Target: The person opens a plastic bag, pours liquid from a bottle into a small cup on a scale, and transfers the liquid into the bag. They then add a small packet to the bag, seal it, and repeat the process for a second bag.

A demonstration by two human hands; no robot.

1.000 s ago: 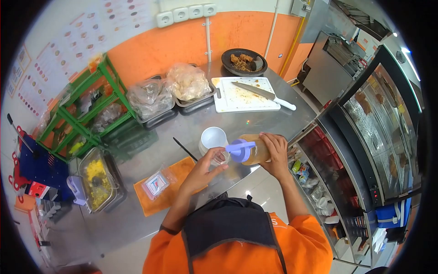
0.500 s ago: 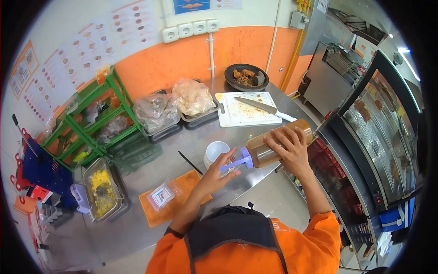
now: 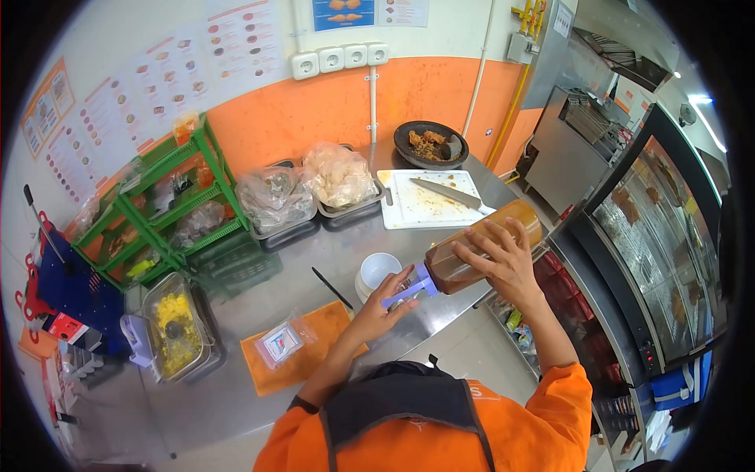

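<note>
1. The left hand (image 3: 376, 315) curves its fingers around a small clear cup (image 3: 403, 288), partly hidden at the spout; it looks light and easily crushed, best held by the sides.
2. The bottle (image 3: 450, 266) tilts spout-down near the table (image 3: 440, 318) edge, the right hand (image 3: 507, 266) pressing spread fingers around its body; likely heavy, perhaps slippery, firmest at mid-body.
3. White bowls (image 3: 380, 267) stand just beyond the cup, limiting room; bare metal lies farther left.
4. Beyond, the knife (image 3: 448, 193) handle sits close behind the bottle.
</note>
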